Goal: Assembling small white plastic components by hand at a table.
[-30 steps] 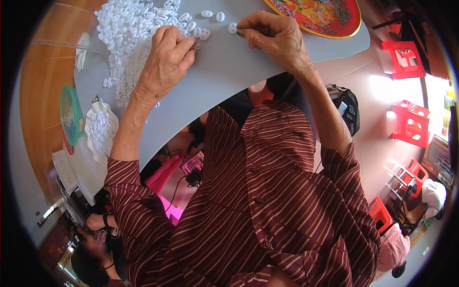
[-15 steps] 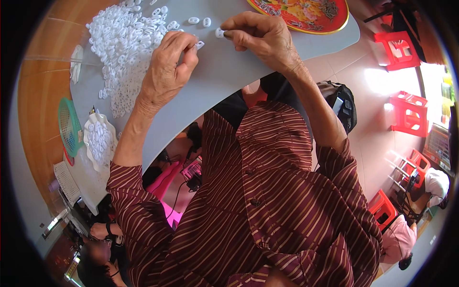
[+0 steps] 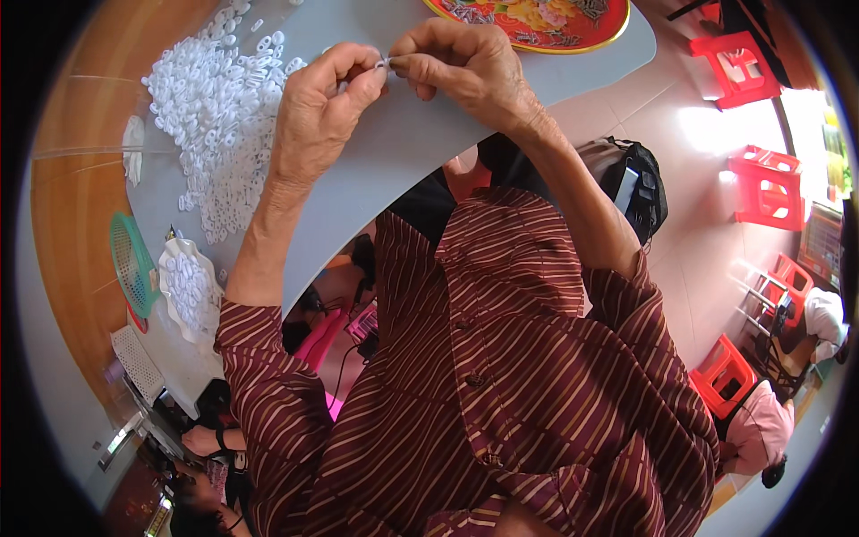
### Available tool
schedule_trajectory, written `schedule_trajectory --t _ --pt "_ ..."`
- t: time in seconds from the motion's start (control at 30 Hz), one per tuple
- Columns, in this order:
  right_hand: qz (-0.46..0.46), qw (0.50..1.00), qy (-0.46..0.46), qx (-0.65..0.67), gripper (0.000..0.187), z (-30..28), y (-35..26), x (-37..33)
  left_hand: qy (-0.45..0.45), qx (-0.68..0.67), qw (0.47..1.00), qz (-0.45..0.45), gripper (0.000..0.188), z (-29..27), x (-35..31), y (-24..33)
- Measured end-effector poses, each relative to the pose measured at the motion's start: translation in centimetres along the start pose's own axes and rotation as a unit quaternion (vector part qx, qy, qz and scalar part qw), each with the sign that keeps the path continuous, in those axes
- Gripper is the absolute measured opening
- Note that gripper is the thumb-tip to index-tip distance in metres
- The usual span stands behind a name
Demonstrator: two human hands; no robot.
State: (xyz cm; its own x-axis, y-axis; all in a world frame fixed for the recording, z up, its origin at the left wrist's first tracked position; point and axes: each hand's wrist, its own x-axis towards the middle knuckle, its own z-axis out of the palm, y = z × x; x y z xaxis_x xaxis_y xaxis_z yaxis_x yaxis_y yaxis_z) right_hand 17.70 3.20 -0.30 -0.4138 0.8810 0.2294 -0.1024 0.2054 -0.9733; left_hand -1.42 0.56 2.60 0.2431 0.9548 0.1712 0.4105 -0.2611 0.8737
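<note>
At the table's near edge my two hands meet fingertip to fingertip. My left hand (image 3: 322,112) is closed in a pinch on a small white plastic piece (image 3: 382,64), mostly covered by the fingers. The thumb and forefinger of my right hand (image 3: 470,79) pinch the same spot from the other side; a bit of white shows between the tips. Left of my left hand spreads a heap of small white oval pieces with holes (image 3: 210,112). Beyond my right hand lies a round red floral tray (image 3: 546,16) with a gold rim, holding small metal pieces.
A white scalloped dish (image 3: 215,259) of white pieces stands at the left, beside a green perforated basket (image 3: 134,259). Red plastic stools (image 3: 768,192) and a black bag (image 3: 640,192) are on the floor at right. Other people sit at lower left and lower right.
My right hand has moved left, bringing its fingertips against those of my left hand. The whole view has shifted slightly, with the tray further left and up.
</note>
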Motion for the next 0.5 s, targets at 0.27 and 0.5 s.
schedule_trajectory --t 0.27,0.5 --pt "-0.01 1.0 -0.007 0.027 0.015 0.0 0.4 0.2 0.077 -0.022 0.997 0.016 0.016 2.0 -0.6 0.1" --pt "-0.04 0.995 0.039 0.084 0.017 0.6 1.3 0.4 0.035 -0.036 0.999 -0.004 0.017 1.1 -1.0 0.2"
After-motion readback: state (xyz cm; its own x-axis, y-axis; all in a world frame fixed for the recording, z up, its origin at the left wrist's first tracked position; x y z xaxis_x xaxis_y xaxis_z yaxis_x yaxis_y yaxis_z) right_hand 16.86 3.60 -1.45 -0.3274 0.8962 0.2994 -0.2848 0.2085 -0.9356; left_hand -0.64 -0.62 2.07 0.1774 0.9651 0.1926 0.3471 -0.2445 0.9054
